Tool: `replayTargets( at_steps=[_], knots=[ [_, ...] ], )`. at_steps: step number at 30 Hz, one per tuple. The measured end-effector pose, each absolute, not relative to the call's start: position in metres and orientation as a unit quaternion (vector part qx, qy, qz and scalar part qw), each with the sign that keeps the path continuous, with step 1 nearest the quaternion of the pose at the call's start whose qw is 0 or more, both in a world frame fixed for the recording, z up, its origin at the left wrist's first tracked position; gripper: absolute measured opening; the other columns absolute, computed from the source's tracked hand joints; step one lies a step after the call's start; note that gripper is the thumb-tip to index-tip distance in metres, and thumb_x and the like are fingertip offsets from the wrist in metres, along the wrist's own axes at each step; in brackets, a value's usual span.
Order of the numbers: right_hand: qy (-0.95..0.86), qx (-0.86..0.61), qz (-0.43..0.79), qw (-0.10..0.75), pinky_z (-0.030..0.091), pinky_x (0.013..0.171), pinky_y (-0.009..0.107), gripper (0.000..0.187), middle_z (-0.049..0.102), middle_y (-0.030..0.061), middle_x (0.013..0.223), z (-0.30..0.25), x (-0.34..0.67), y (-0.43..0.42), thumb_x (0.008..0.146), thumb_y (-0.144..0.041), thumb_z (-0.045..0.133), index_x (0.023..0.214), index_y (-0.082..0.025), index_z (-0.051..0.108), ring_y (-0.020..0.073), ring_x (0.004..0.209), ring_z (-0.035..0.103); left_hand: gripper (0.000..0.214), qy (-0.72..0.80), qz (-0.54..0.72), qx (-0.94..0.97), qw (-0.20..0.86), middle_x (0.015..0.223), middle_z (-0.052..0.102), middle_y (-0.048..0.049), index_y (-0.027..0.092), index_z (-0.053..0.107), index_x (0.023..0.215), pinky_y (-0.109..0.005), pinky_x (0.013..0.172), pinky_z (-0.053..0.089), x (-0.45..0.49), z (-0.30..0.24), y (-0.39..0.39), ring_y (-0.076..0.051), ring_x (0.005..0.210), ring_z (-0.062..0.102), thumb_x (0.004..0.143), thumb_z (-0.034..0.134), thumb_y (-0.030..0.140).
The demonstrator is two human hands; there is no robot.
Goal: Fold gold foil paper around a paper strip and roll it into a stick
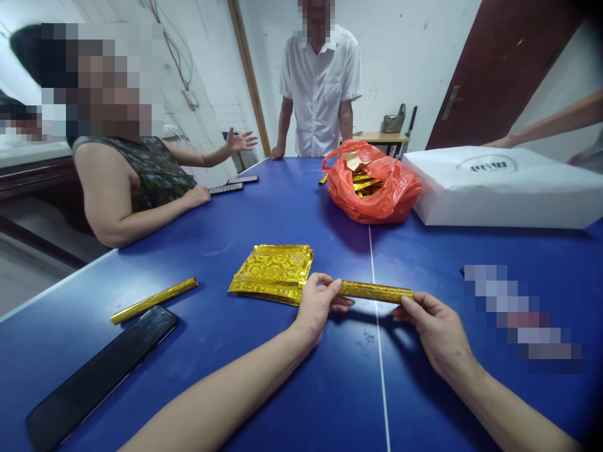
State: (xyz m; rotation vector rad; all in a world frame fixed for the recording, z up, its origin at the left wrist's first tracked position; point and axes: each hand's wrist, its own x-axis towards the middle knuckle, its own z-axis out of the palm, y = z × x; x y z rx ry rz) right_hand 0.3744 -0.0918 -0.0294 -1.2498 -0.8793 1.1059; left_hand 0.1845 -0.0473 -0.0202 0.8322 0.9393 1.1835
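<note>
A thin roll of shiny gold foil paper (372, 290) is held level above the blue table, one end in each hand. My left hand (321, 298) pinches its left end between thumb and fingers. At the other end, my right hand (431, 320) grips it the same way. Just left of my left hand lies a stack of flat, patterned gold foil sheets (271, 273). Another gold foil roll (154, 301) rests farther left on the table. My fingertips under the held roll are partly hidden.
A black phone (101, 376) lies at the near left. Beyond the stack stand a red plastic bag (377, 194) with gold rolls inside and a large white package (509, 194). A pixelated object (518, 314) is at right. Several people are around the blue table (264, 213).
</note>
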Motion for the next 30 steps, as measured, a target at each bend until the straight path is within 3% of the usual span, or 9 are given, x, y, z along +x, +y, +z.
replayTargets(
  at_steps=[4,12,15,19,22,26,30],
  knots=[
    [-0.345,-0.533,0.479,0.606,0.045,0.058,0.024,0.025,0.063,-0.0003,0.058,-0.0292,0.3738,-0.0903,0.063,-0.037,0.073,0.073,-0.017,0.062,0.0117,0.055,0.057,0.046,0.404,0.538,0.365,0.644,0.062,0.062,0.0010,0.019,0.038,0.089,-0.025,0.049,0.048,0.1844,-0.0196,-0.0482,-0.021,0.057,0.065,0.062,0.070,0.038],
    [-0.355,-0.535,0.478,0.599,0.045,0.057,0.023,0.024,0.063,0.0005,0.058,-0.0293,0.3750,-0.0916,0.064,-0.039,0.071,0.070,-0.017,0.063,0.0119,0.055,0.057,0.033,0.417,0.530,0.394,0.625,0.070,0.062,-0.0027,0.013,0.050,0.069,-0.022,0.051,0.047,0.1841,-0.0194,-0.0467,-0.015,0.058,0.063,0.060,0.072,0.037],
    [-0.359,-0.538,0.475,0.597,0.045,0.056,0.023,0.025,0.063,0.0008,0.058,-0.0306,0.3758,-0.0905,0.064,-0.039,0.072,0.070,-0.017,0.063,0.0119,0.054,0.057,0.032,0.429,0.522,0.406,0.615,0.063,0.059,-0.0016,0.013,0.051,0.068,-0.019,0.046,0.045,0.1839,-0.0206,-0.0456,-0.014,0.054,0.061,0.060,0.070,0.037],
    [-0.369,-0.539,0.473,0.591,0.046,0.058,0.025,0.025,0.063,0.0012,0.059,-0.0302,0.3753,-0.0907,0.064,-0.039,0.072,0.070,-0.016,0.064,0.0127,0.056,0.057,0.042,0.419,0.531,0.394,0.623,0.065,0.056,0.0027,0.016,0.048,0.093,-0.020,0.042,0.044,0.1837,-0.0206,-0.0464,-0.015,0.051,0.061,0.062,0.069,0.035],
    [-0.367,-0.535,0.481,0.590,0.046,0.058,0.025,0.025,0.063,0.0014,0.059,-0.0275,0.3739,-0.0916,0.064,-0.039,0.071,0.071,-0.017,0.064,0.0132,0.056,0.058,0.049,0.395,0.507,0.428,0.635,0.077,0.057,-0.0010,0.016,0.048,0.106,-0.022,0.046,0.047,0.1837,-0.0180,-0.0481,-0.015,0.056,0.062,0.065,0.068,0.035],
    [-0.349,-0.528,0.495,0.596,0.047,0.056,0.027,0.025,0.062,0.0017,0.058,-0.0232,0.3715,-0.0914,0.062,-0.039,0.072,0.071,-0.017,0.064,0.0142,0.054,0.058,0.041,0.371,0.482,0.469,0.640,0.076,0.060,-0.0051,0.011,0.057,0.096,-0.025,0.053,0.051,0.1846,-0.0153,-0.0501,-0.016,0.064,0.061,0.065,0.068,0.035],
    [-0.329,-0.509,0.520,0.601,0.048,0.054,0.027,0.026,0.062,0.0022,0.061,-0.0210,0.3704,-0.0908,0.062,-0.039,0.073,0.071,-0.016,0.065,0.0142,0.054,0.058,0.035,0.367,0.466,0.491,0.638,0.066,0.059,-0.0041,0.011,0.059,0.089,-0.024,0.049,0.048,0.1856,-0.0164,-0.0511,-0.014,0.058,0.059,0.064,0.070,0.033]
  ],
)
